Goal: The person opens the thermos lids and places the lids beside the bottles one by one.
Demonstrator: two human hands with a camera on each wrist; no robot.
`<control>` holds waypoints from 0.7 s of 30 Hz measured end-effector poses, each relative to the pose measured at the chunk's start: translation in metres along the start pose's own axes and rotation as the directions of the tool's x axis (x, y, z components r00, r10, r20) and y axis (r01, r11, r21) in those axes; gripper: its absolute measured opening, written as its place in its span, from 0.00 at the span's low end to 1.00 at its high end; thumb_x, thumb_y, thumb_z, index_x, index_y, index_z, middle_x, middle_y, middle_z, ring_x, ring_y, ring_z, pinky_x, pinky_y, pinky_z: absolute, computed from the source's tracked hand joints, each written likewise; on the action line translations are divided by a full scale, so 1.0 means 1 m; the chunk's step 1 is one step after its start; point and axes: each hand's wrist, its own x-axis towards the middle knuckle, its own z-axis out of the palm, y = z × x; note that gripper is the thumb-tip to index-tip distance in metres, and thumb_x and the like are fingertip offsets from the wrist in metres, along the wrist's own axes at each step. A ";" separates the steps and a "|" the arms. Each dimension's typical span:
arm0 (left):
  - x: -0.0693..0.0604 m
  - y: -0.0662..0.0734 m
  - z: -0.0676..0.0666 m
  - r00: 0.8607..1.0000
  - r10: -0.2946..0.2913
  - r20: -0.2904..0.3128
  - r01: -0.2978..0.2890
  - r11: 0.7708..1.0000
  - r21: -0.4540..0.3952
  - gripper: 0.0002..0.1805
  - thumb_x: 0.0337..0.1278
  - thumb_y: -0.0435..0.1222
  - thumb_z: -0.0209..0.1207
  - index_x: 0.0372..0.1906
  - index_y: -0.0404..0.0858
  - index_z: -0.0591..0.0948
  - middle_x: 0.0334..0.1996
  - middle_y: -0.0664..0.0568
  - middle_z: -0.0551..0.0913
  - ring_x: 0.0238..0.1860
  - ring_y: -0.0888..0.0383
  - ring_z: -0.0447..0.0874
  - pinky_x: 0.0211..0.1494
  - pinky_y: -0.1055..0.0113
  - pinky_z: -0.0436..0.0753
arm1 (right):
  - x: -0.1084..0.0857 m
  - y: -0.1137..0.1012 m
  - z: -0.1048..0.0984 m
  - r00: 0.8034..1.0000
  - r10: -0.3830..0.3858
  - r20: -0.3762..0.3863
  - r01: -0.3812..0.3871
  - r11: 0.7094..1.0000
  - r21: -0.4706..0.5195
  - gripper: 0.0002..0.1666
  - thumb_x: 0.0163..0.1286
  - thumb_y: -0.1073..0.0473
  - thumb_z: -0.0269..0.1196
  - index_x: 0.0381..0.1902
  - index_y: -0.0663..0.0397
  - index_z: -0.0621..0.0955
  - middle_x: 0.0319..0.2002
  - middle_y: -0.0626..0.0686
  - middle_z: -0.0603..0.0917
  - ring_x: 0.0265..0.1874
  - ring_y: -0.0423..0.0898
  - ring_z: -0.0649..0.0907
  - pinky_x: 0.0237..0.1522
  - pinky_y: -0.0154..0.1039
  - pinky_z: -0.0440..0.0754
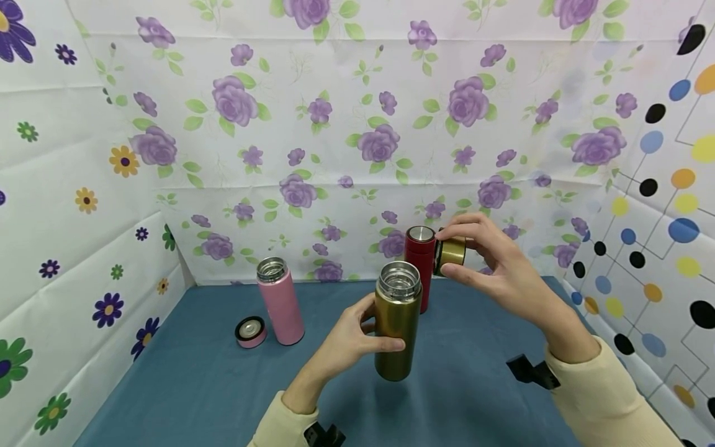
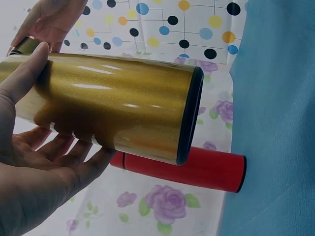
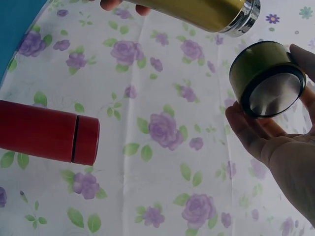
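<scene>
The gold bottle is hanging uncapped, apparently above the desk, gripped by the left hand; the right hand is pinching the cap. I am judging a lid step, next needing steadiness. The red bottle is standing nearer the far edge.

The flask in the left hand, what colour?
The flask is gold, clearest in the left wrist view.

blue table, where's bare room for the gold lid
The blue table is bare in front of the pink lid and pink bottle, left of the left sleeve, and between the red bottle and the dotted cloth, though the right sleeve hides part. Crowded: mid-table, where the left hand holds the gold bottle in front of the red one.
</scene>
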 end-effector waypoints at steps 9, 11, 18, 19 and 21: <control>0.001 -0.002 0.000 1.000 -0.006 -0.016 0.006 1.000 0.016 0.37 0.58 0.46 0.76 0.72 0.56 0.74 0.64 0.57 0.79 0.63 0.53 0.78 0.69 0.43 0.75 | -0.010 0.007 -0.002 0.995 0.094 -0.029 -0.094 0.996 0.000 0.26 0.64 0.76 0.71 0.57 0.57 0.76 0.65 0.52 0.73 0.63 0.42 0.75 0.60 0.26 0.75; 0.001 -0.002 0.000 1.000 -0.002 -0.016 0.003 1.000 0.019 0.37 0.58 0.46 0.76 0.72 0.56 0.73 0.64 0.57 0.79 0.63 0.53 0.78 0.69 0.43 0.75 | -0.010 0.008 -0.002 0.995 0.097 -0.027 -0.097 0.995 -0.007 0.26 0.64 0.75 0.72 0.56 0.57 0.76 0.65 0.52 0.74 0.63 0.42 0.76 0.62 0.26 0.75; 0.001 -0.003 0.000 1.000 0.007 -0.017 -0.007 1.000 0.018 0.37 0.58 0.46 0.76 0.72 0.56 0.74 0.65 0.57 0.78 0.63 0.53 0.78 0.69 0.43 0.74 | -0.013 0.011 -0.003 0.992 0.126 -0.032 -0.126 0.992 0.009 0.23 0.64 0.75 0.72 0.49 0.59 0.73 0.64 0.54 0.75 0.61 0.41 0.78 0.60 0.26 0.76; 0.001 -0.003 -0.001 1.000 0.007 -0.019 -0.007 1.000 0.020 0.37 0.58 0.46 0.76 0.72 0.56 0.73 0.65 0.57 0.78 0.63 0.53 0.78 0.69 0.43 0.74 | -0.014 0.012 -0.003 0.991 0.133 -0.032 -0.132 0.991 0.017 0.22 0.64 0.75 0.72 0.48 0.60 0.73 0.64 0.55 0.75 0.60 0.41 0.79 0.59 0.26 0.76; 0.001 -0.004 -0.001 1.000 0.006 -0.026 -0.005 1.000 0.023 0.38 0.58 0.46 0.76 0.72 0.55 0.73 0.64 0.57 0.78 0.63 0.52 0.78 0.69 0.43 0.74 | -0.016 0.014 -0.002 0.989 0.145 -0.035 -0.144 0.989 0.030 0.22 0.63 0.76 0.72 0.46 0.61 0.71 0.64 0.57 0.76 0.59 0.40 0.80 0.58 0.26 0.77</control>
